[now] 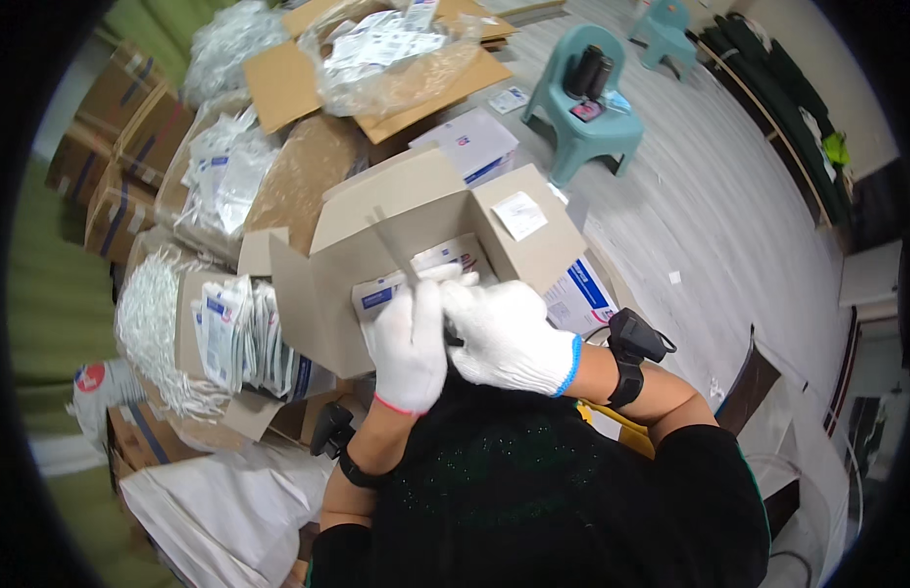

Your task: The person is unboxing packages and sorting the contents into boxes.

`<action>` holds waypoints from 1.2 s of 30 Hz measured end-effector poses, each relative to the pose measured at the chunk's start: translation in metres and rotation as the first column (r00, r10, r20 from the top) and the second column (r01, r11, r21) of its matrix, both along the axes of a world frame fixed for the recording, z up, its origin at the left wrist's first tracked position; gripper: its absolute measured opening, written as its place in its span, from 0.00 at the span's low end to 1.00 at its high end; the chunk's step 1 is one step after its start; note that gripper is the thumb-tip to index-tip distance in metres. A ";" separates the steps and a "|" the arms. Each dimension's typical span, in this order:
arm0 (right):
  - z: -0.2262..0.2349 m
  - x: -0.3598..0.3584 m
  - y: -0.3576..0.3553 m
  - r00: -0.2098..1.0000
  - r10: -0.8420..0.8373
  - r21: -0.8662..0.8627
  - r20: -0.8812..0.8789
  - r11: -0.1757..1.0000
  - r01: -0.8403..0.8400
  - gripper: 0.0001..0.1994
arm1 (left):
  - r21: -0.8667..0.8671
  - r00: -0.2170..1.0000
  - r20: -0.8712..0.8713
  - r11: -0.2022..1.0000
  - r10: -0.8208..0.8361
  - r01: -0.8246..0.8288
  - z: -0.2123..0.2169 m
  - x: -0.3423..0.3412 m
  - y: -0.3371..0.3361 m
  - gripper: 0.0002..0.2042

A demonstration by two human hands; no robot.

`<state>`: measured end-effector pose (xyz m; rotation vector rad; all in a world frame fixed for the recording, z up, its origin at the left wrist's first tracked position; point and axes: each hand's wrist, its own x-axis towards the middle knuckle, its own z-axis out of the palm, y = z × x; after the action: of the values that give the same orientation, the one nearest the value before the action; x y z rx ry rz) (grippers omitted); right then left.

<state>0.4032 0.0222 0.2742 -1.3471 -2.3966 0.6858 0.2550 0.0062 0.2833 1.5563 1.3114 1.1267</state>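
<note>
Both my hands wear white knitted gloves and meet over an open cardboard carton (322, 314). My left hand (411, 353) has a pink cuff edge, its fingers pressed together around the lower end of a thin grey strip (394, 245). The strip points up and away over the carton and is blurred. My right hand (514, 338), with a blue cuff edge, is closed against the left fingertips. What its curled fingers hold is hidden. Flat white-and-blue packets (376, 299) lie inside the carton, partly behind my hands. A white label (520, 216) sits on its right flap.
Left of the carton, a smaller box holds upright packets (224, 333) beside a bag of white stringy pieces (161, 323). Farther off stand a large open carton of packets (386, 44) and a white box (465, 142). A teal chair (587, 118) carries dark bottles.
</note>
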 end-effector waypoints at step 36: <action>-0.361 0.373 0.531 0.239 -0.898 -0.085 0.370 0.223 0.971 0.50 | -0.918 0.356 -0.248 0.336 -0.901 0.209 -0.169 -0.013 0.233 0.18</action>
<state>0.7767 0.5532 -0.0873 -2.7360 -1.0233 0.4772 0.2421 0.2393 0.1147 1.5759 1.1480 -0.7519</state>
